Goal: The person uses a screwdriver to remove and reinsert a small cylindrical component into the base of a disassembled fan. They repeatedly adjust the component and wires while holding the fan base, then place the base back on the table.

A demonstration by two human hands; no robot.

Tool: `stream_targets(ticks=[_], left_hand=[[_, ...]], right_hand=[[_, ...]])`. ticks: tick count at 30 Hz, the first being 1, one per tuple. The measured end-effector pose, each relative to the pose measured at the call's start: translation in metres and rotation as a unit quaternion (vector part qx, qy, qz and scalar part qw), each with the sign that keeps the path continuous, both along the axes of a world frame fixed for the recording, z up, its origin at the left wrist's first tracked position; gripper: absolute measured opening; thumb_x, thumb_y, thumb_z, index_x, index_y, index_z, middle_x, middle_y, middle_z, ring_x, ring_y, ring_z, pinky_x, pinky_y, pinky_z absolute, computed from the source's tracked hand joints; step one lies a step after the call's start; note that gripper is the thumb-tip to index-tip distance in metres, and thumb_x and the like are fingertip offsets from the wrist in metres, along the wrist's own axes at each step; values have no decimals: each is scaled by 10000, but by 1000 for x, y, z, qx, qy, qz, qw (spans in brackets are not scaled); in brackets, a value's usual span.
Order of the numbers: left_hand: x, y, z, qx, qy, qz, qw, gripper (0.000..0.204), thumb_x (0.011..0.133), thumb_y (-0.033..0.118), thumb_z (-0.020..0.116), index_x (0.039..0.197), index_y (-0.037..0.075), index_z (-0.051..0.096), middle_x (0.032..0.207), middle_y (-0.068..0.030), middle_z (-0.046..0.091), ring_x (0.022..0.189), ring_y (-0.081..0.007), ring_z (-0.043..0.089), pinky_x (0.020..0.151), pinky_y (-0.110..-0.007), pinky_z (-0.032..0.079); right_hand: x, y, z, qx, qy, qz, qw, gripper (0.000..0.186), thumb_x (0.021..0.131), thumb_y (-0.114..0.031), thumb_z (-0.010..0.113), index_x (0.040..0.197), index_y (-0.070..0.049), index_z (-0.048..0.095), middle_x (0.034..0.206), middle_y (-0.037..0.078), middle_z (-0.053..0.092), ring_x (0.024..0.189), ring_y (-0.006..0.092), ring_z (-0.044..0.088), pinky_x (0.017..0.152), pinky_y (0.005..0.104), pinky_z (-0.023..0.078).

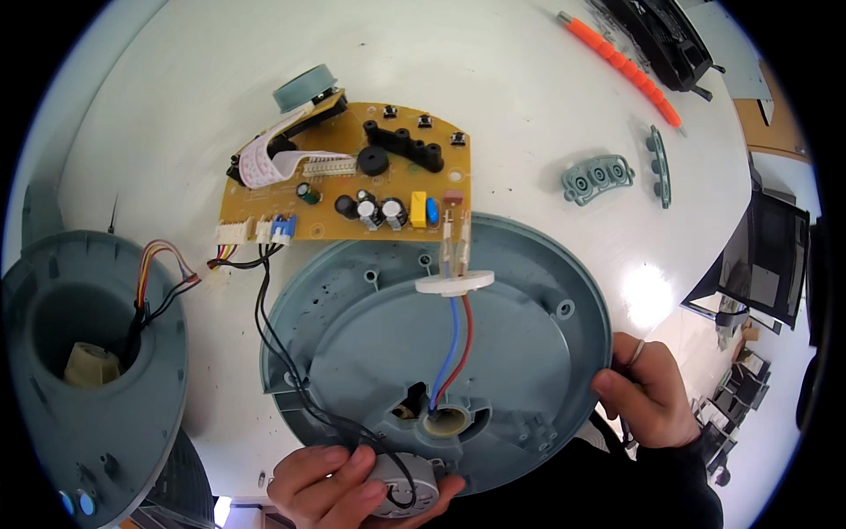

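Observation:
My left hand (352, 494) grips a round grey part (414, 476) with black wires at the bottom centre. My right hand (643, 388), wearing a ring, grips the right rim of a round blue-grey plastic base (551, 344). Blue and red wires (456, 335) run from the base's hole through a white disc (454, 280) to a tan circuit board (317, 212), which lies at the base's far edge with capacitors, buttons, connectors and a ribbon cable. Black wires run from the board's connectors down to my left hand.
A blue-grey housing (53, 423) with coloured wires lies at left. Two small grey button pieces (597, 181) (661, 167) rest on the white table (176, 115). An orange segmented tool (621, 66) and a black part (661, 40) lie at top right, with office furniture beyond.

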State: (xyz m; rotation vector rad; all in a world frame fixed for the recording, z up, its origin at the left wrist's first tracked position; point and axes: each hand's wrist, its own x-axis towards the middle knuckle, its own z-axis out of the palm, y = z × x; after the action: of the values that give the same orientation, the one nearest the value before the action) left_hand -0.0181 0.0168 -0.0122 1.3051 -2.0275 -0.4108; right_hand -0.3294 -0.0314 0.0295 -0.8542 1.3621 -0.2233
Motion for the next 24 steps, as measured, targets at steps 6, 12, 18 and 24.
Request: stream_targets(ticks=[6,12,18,24], left_hand=[[-12,-8,-2,-29,27,20,999,721,609,343,951,1136,23,577,945,-131,728,872,-253,667,817,-313,544],[2,0,4,54,-11,-28,998,857,593,389,941,1270,60,530,1125,-117,639,1011,-276,560,800,-343,497],[7,5,4,77,-39,-34,996,874,623,462,911,1310,85,523,1144,-121,646,1033,-283,548,832,-345,460],[-5,-11,6,63,27,-10,998,787,610,323,947,1244,39,578,1091,-147,705,925,-260,632,826,-324,513]], right_hand=[[6,1,1,-26,8,-54,998,294,1022,-68,494,1266,93,525,978,106,682,862,108,602,781,251,470],[9,3,-4,-51,-1,-109,993,298,1019,-53,489,1273,101,512,1090,147,673,969,138,618,872,268,474],[7,4,-5,-45,-15,-114,992,298,1005,-25,500,1279,93,509,1108,150,677,1014,156,639,914,291,487],[4,4,-3,-31,-18,-94,995,308,991,-14,521,1283,84,512,1096,138,691,980,136,645,886,277,486]])
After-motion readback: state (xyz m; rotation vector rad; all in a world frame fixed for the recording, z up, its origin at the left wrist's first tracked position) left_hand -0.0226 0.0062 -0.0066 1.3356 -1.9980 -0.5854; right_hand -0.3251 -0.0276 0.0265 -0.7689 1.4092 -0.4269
